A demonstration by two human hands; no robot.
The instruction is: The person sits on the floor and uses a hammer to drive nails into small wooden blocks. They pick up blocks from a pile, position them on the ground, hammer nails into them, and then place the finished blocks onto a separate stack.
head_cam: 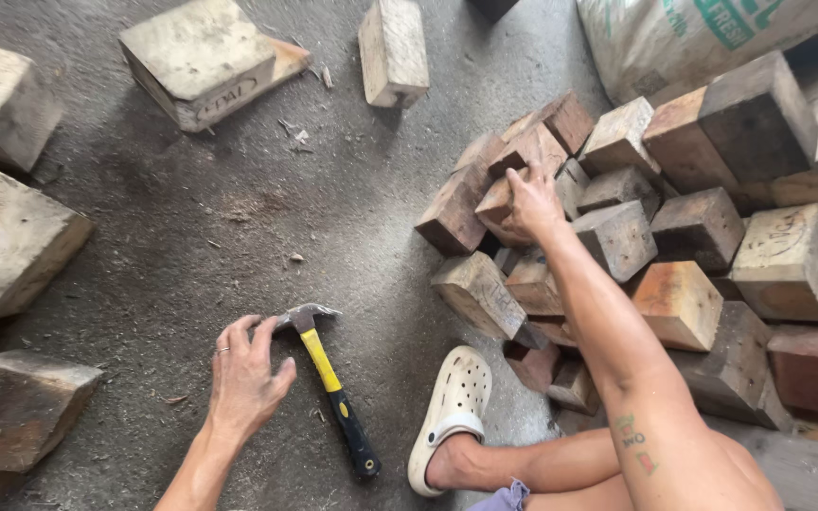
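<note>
1. We see the left hand (pixel 243 377) flat on the concrete floor (pixel 239 208), fingers spread and holding nothing.
2. Its fingertips lie just beside the steel head of a hammer (pixel 328 378), close enough that we cannot tell whether they touch it.
3. The hammer lies on the floor between the left hand and a foot in a white clog (pixel 452 407), its yellow and black handle pointing toward us.
4. The right hand (pixel 530 201) reaches into a pile (pixel 702 237) of wood blocks at the right, fingers curled down over a small reddish block (pixel 499 201) near the pile's left edge.
5. We cannot tell whether that block is lifted or only gripped in place.
6. Larger pale blocks (pixel 201 61) lie scattered along the left and top of the floor, well apart from the pile.
7. A sack (pixel 674 33) sits behind the pile at the top right.
</note>
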